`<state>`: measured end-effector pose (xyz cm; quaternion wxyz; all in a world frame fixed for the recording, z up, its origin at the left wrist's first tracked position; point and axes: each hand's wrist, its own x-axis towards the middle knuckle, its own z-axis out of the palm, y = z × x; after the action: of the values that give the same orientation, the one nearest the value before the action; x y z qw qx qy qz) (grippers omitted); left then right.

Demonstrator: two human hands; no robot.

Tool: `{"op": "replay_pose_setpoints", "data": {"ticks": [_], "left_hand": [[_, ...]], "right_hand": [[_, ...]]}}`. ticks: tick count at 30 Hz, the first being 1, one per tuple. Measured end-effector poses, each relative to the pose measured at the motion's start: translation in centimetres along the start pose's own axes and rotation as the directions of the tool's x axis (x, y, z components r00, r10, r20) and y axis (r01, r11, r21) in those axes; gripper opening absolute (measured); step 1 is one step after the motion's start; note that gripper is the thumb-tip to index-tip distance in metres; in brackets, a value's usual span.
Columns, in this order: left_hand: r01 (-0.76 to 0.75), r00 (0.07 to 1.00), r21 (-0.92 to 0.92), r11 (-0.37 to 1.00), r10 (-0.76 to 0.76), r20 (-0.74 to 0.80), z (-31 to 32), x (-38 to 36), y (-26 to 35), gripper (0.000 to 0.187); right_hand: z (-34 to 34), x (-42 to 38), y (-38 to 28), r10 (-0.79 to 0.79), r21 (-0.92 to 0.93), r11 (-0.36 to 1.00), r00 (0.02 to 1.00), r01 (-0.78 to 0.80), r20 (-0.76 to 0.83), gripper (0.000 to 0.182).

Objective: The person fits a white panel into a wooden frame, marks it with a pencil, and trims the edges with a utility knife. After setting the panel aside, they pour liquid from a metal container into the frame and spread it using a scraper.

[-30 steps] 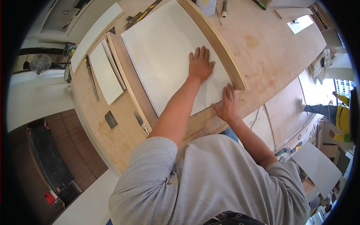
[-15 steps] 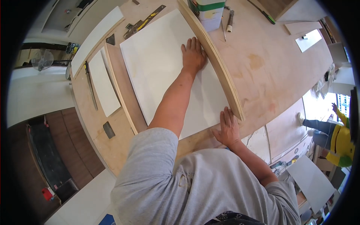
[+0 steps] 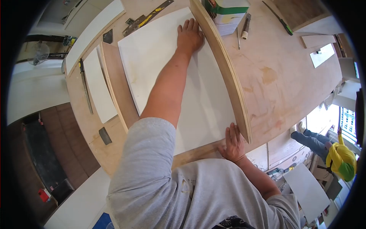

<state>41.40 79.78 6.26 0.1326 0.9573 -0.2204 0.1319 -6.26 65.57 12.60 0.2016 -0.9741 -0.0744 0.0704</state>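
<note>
A white panel [image 3: 206, 99] lies flat on the wooden workbench. Along its right edge stands a long plywood strip [image 3: 227, 72] on its edge. My left hand [image 3: 190, 37] is at the far end of the panel, fingers stretched out on its surface, with the side of the hand against the strip. At the near corner my right hand [image 3: 233, 145] has its fingers extended beside the near end of the strip, touching the panel corner. Another wooden strip [image 3: 118, 82] stands along the panel's left side.
A green-and-white can [image 3: 227, 19], a chisel-like tool [image 3: 247, 26] and a thin rod [image 3: 239, 39] are beyond the strip. On the left are a handsaw [image 3: 86, 86], a narrow white board [image 3: 100, 86] and a dark block [image 3: 105, 136]. A person in yellow [image 3: 340, 156] is at right.
My left hand has slid further along the panel toward its far end, staying against the strip. My right hand remains at the near corner. The camera view has shifted slightly.
</note>
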Motion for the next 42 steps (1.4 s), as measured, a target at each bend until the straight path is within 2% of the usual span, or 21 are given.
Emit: {"op": "replay_pose_setpoints", "data": {"ticks": [7, 8, 11, 14, 15, 17, 20, 21, 22, 24, 27, 30, 33, 36, 37, 38, 39, 42], "left_hand": [[0.073, 0.997, -0.026, 0.997, -0.072, 0.013, 1.3, 4.6, -2.9, 0.057], [0.08, 0.995, -0.01, 0.997, -0.079, 0.054, 0.2, 5.3, -2.6, 0.055], [0.102, 0.974, -0.024, 0.994, -0.095, 0.206, 0.6, 7.5, -4.2, 0.066], [0.127, 0.967, -0.028, 0.991, -0.118, 0.225, -0.1, 7.8, -3.8, 0.069], [0.136, 0.974, -0.007, 0.991, -0.132, 0.183, -0.2, 7.2, -3.3, 0.063], [0.147, 0.985, 0.034, 0.989, -0.149, 0.088, -0.3, 5.6, -1.7, 0.052], [0.115, 0.972, 0.017, 0.993, -0.116, 0.204, -1.4, 1.8, 1.0, 0.051], [0.077, 0.995, -0.018, 0.997, -0.076, 0.068, -0.7, -0.3, 1.9, 0.049], [0.074, 0.997, -0.044, 0.996, -0.072, 0.036, -0.4, -2.4, 2.9, 0.057], [0.088, 0.994, -0.076, 0.993, -0.082, 0.073, -1.9, -6.1, 5.7, 0.059], [0.073, 0.985, -0.053, 0.996, -0.064, 0.16, -4.1, -11.5, 9.3, 0.061], [0.063, 0.974, -0.142, 0.988, -0.03, 0.225, -6.5, -16.8, 12.2, 0.063], [0.05, 0.956, -0.24, 0.97, 0.023, 0.292, -9.5, -22.3, 12.7, 0.072], [0.412, 0.868, -0.135, 0.901, -0.344, 0.357, -12.4, -25.9, 8.6, 0.079], [0.488, 0.847, -0.005, 0.873, -0.472, 0.242, -11.2, -27.7, 6.3, 0.08], [0.584, 0.8, -0.002, 0.812, -0.575, 0.172, -12.3, -28.7, 4.2, 0.079], [0.624, 0.778, -0.037, 0.78, -0.616, 0.127, -13.0, -29.7, 1.6, 0.08], [0.625, 0.78, -0.06, 0.778, -0.621, 0.081, -14.5, -30.4, -3.2, 0.079]], "right_hand": [[0.6, 0.2, 0.6, -0.036, -0.028, 0.999, 0.999, 0.035, -0.019, 0.085], [0.5, 0.3, 0.7, -0.038, -0.026, 0.999, 0.999, 0.037, -0.017, 0.084], [1.0, 0.2, 1.0, -0.054, 0.011, 0.998, 0.997, 0.055, -0.05, 0.088], [1.6, -0.3, 1.3, -0.059, 0.014, 0.998, 0.996, 0.06, -0.059, 0.091], [1.7, -0.3, 1.3, -0.061, 0.006, 0.998, 0.996, 0.062, -0.062, 0.091], [2.0, -0.1, 1.5, -0.074, -0.018, 0.997, 0.994, 0.073, -0.086, 0.093], [2.0, -0.6, 0.8, -0.049, -0.013, 0.999, 0.995, 0.048, -0.084, 0.095], [2.0, -0.4, 0.7, -0.04, -0.009, 0.999, 0.996, 0.039, -0.083, 0.095], [1.8, -0.1, 0.6, -0.046, -0.017, 0.999, 0.993, 0.044, -0.111, 0.093], [1.4, 0.2, 0.0, -0.068, -0.035, 0.997, 0.983, 0.062, -0.17, 0.089], [2.0, -0.4, 0.2, -0.065, 0.008, 0.998, 0.988, 0.067, -0.138, 0.097], [1.4, -0.4, -0.2, -0.029, -0.023, 0.999, 0.998, 0.027, -0.051, 0.095], [1.2, -0.5, -0.6, -0.053, -0.053, 0.997, 0.997, 0.05, -0.053, 0.091], [1.4, -0.7, -0.5, -0.074, -0.053, 0.996, 0.995, 0.071, -0.063, 0.088], [1.1, -0.5, -0.7, -0.067, -0.057, 0.996, 0.997, 0.064, -0.04, 0.088], [0.6, -0.5, -0.9, -0.057, -0.062, 0.997, 0.998, 0.056, -0.015, 0.087], [0.4, -0.5, -1.2, -0.047, -0.066, 0.997, 0.999, 0.048, 0.012, 0.087], [1.5, -1.0, -0.2, -0.098, -0.062, 0.993, 0.995, 0.095, -0.037, 0.094]]}}
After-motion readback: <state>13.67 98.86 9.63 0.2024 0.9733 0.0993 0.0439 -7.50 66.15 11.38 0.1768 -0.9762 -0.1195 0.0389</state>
